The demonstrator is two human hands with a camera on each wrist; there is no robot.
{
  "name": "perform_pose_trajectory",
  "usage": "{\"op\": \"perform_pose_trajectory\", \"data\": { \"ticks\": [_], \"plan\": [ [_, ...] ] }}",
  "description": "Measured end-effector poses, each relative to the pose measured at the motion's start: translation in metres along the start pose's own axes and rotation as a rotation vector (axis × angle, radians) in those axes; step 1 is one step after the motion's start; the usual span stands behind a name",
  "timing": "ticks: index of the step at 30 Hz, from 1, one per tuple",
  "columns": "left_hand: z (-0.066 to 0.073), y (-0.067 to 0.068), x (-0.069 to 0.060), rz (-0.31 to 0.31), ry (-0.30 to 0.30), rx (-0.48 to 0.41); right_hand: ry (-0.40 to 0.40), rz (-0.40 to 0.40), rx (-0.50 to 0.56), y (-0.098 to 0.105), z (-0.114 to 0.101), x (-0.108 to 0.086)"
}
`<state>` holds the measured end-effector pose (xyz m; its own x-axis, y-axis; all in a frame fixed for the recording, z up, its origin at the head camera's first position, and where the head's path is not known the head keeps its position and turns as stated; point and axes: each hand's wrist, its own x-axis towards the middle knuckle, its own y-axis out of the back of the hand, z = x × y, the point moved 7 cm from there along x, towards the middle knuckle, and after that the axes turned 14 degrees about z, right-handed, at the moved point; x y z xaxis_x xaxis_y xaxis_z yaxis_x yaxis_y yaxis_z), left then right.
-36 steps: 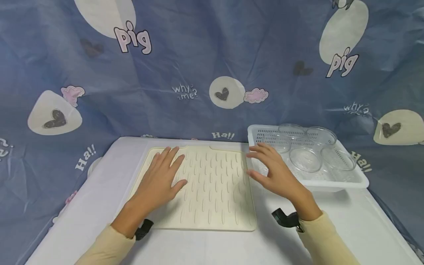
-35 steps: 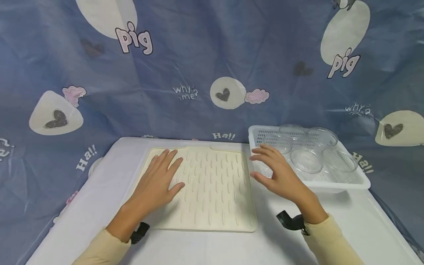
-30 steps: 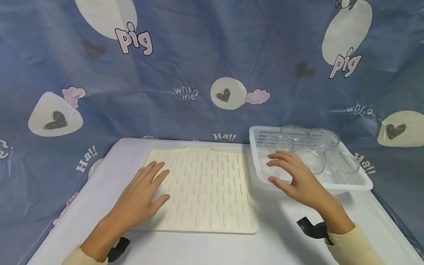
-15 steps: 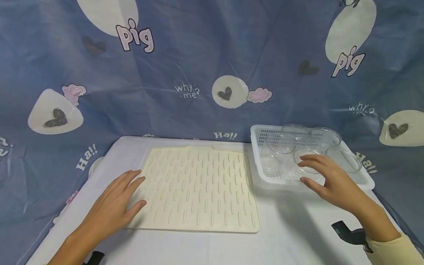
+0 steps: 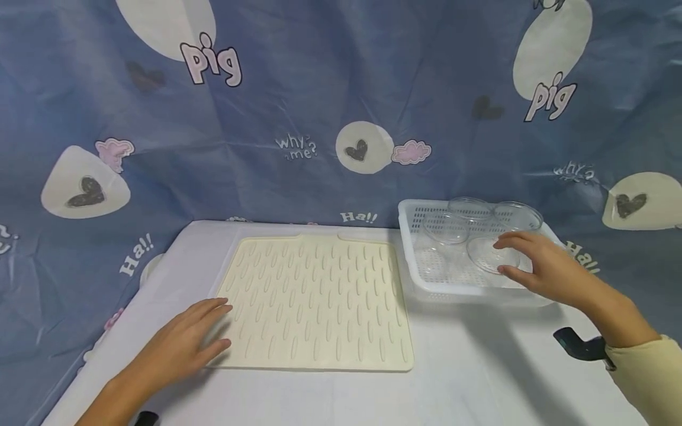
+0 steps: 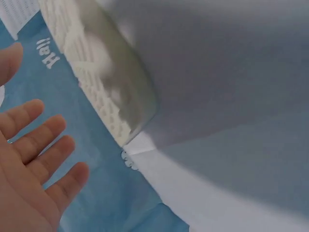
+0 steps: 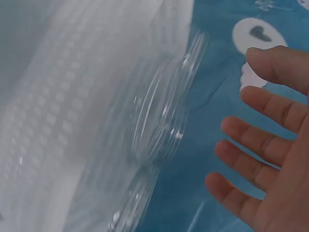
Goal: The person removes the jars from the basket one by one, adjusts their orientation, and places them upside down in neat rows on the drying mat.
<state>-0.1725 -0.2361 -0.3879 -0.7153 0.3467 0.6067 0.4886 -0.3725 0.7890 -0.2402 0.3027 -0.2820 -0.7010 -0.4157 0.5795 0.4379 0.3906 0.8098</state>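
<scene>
My right hand [image 5: 556,272] hovers over the front right of a white perforated basket [image 5: 453,290], fingers loosely bent, thumb apart, nothing held. Just left of its fingertips lies a clear round shallow dish [image 5: 481,255]; several similar ones share the basket, and the hand hides part of that side. In the right wrist view the palm and spread fingers [image 7: 260,145] stay apart from the blurred clear dishes [image 7: 157,111]. My left hand [image 5: 181,343] hangs near the front left corner of a cream ridged mat [image 5: 319,296]. The left wrist view shows its spread, relaxed fingers [image 6: 46,145] holding nothing.
A white cloth [image 5: 367,396] covers the table under mat and basket. Behind the table hangs a blue printed curtain [image 5: 298,195], close to the back edges of both. The basket stands right of the mat, with a narrow gap between them.
My right hand has moved right from beside the basket to over its front right. The left hand has drawn left and toward me, off the mat's middle. Mat, basket and dishes stay put.
</scene>
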Motion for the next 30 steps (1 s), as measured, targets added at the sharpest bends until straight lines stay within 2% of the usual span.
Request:
{"op": "perform_pose_trajectory", "data": {
  "ticks": [5, 12, 18, 23, 30],
  "plan": [
    [-0.004, -0.008, -0.006, -0.053, 0.005, 0.008, -0.023, -0.072, -0.033, 0.001, 0.012, 0.006],
    [-0.01, -0.014, -0.011, -0.076, 0.014, 0.022, -0.069, -0.158, -0.058, -0.002, 0.021, 0.01],
    [-0.011, -0.025, -0.015, -0.171, 0.081, -0.007, -0.155, -0.273, -0.068, -0.013, 0.031, 0.014],
    [-0.01, -0.032, -0.017, -0.244, 0.137, -0.016, -0.194, -0.341, -0.053, -0.025, 0.039, 0.016],
    [-0.009, -0.033, -0.02, -0.275, 0.136, 0.016, -0.191, -0.363, -0.035, -0.038, 0.041, 0.016]
  ]
}}
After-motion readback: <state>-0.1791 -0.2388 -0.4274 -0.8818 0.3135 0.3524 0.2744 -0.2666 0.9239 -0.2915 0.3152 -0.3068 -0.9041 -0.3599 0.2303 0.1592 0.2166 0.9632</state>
